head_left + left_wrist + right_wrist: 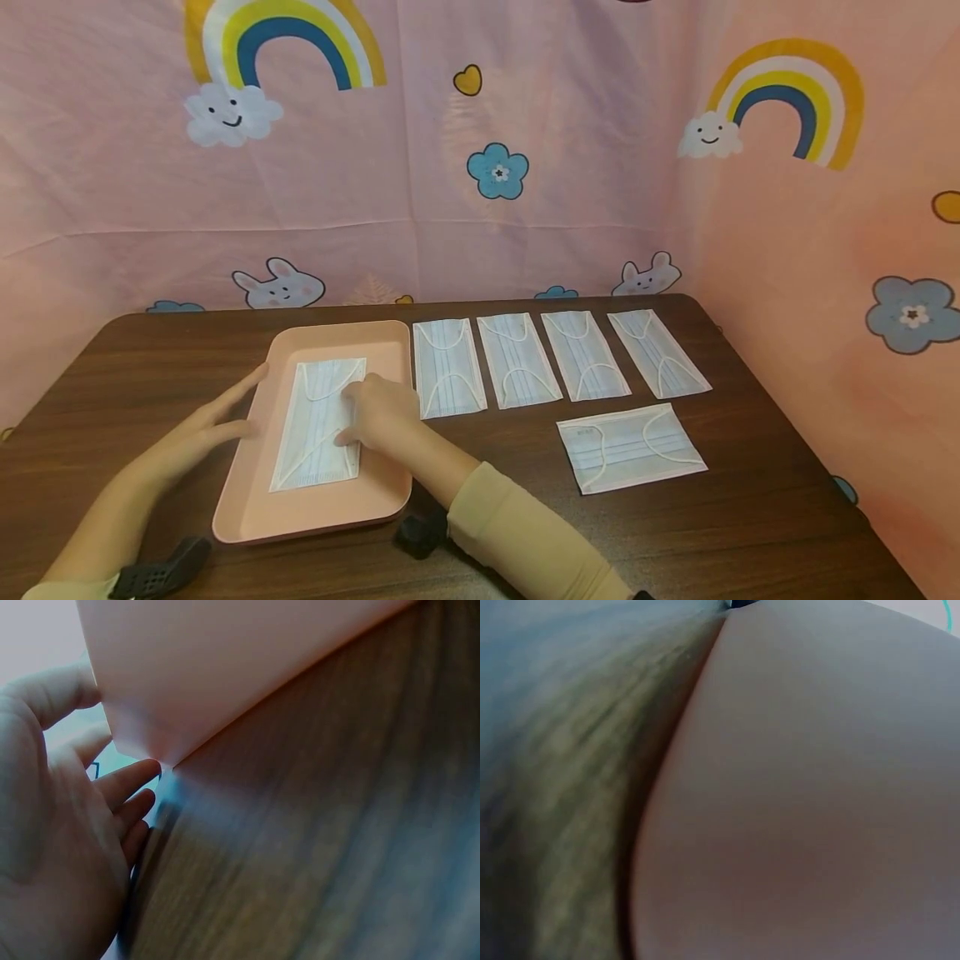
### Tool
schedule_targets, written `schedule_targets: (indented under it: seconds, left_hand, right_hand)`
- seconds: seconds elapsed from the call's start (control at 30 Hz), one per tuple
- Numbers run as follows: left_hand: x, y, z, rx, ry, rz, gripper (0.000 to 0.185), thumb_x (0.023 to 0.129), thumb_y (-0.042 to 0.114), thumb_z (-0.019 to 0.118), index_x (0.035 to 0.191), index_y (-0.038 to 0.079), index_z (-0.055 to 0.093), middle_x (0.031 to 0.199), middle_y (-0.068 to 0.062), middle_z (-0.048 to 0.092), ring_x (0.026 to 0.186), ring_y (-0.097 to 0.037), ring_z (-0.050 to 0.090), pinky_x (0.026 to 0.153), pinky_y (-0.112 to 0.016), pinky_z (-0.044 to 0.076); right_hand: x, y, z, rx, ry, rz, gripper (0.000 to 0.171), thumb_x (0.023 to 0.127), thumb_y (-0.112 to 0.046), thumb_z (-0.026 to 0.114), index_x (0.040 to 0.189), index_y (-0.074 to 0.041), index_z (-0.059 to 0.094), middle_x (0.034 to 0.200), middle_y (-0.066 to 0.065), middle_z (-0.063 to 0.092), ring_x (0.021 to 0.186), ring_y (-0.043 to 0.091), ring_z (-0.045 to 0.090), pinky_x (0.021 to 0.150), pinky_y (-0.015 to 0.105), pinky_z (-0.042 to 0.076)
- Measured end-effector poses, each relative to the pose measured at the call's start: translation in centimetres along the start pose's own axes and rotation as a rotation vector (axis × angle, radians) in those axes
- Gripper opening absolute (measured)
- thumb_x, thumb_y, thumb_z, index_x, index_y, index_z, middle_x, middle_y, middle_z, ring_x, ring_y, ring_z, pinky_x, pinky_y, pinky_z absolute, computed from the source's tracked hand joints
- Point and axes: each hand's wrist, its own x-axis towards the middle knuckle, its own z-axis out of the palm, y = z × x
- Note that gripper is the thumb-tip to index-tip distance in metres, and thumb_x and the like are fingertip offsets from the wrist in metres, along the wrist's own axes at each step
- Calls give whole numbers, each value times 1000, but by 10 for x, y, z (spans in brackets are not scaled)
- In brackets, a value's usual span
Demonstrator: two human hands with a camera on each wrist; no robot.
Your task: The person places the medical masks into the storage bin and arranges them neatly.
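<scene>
A pale pink tray (322, 508) lies on the table's left half, and a light blue face mask (318, 433) with white ear loops lies lengthwise inside it. My left hand (198, 429) touches the tray's left rim with extended fingers; in the left wrist view its fingertips (139, 776) lie along the tray's side wall (210, 667). My right hand (382, 412) reaches over the tray's right rim, with thumb and bent fingers on the mask's right part. Whether they pinch it or only press it cannot be made out. The right wrist view shows mostly tray wall (795, 787), without the hand.
Right of the tray, several face masks (450, 367) lie in a row along the back of the dark wooden table (510, 492). Another mask (630, 450) lies crosswise in front of them. A pink patterned curtain (450, 250) stands behind and to the right.
</scene>
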Motion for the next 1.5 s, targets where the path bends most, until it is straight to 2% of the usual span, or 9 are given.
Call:
schedule_targets:
  seconds: [0.23,0.5,0.67,0.8,0.9,1.2,1.37,1.43,1.5]
  left_hand:
    - [-2,2,-2,-8,2,-3,72,96,7,51,155,18,13,157,14,13,129,11,11,102,-64,-5]
    - [-5,2,-4,-15,4,-19,72,95,7,52,155,18,13,158,12,11,133,4,7,100,-67,-5]
    - [-7,2,-3,-7,0,-30,73,96,8,52,155,19,12,158,10,9,136,-3,3,98,-71,-4]
    - [-6,3,-3,7,2,-31,73,96,9,52,155,20,12,158,9,9,134,1,5,97,-72,-1]
    - [-5,3,-3,11,5,-31,72,96,10,53,155,20,13,158,11,10,130,8,9,98,-71,0]
    - [0,2,-1,7,-1,-8,73,95,7,53,155,17,13,159,2,9,133,4,9,99,-70,2]
    - [1,1,-1,0,-5,-13,74,94,7,54,155,16,12,160,-5,7,139,-9,4,100,-69,1]
    - [1,1,0,6,-5,-12,74,94,7,54,155,17,12,160,-4,7,139,-9,4,103,-65,1]
    - [0,1,0,20,0,0,74,94,7,54,155,16,13,160,-1,9,136,0,7,109,-52,3]
  right_hand:
    - [0,-3,-2,19,0,-1,62,62,-55,82,121,-42,66,99,-11,59,73,8,48,56,26,41]
    - [0,-4,-7,59,-2,-13,64,62,-58,80,123,-44,64,97,-9,58,68,7,45,50,22,39]
    - [-3,0,-9,142,-6,-87,66,66,-56,79,127,-38,62,104,-6,58,78,6,48,56,20,40]
    - [-7,6,-13,203,-2,-158,68,69,-54,79,131,-34,60,110,-4,57,87,5,49,62,19,40]
    - [-12,10,-18,234,4,-200,68,70,-53,79,132,-33,59,103,-4,55,81,5,46,58,18,38]
    - [-28,21,-30,257,14,-310,73,70,-55,77,136,-32,56,91,-5,49,71,7,42,52,18,37]
    - [-38,27,-35,301,31,-344,73,71,-54,77,137,-30,55,89,-4,47,68,7,41,53,17,35]
    - [-43,31,-39,346,43,-353,73,72,-52,77,138,-30,54,88,-4,45,66,7,38,53,17,35]
    - [-48,36,-44,391,70,-377,73,72,-50,78,137,-29,55,87,-4,44,66,7,36,54,16,34]
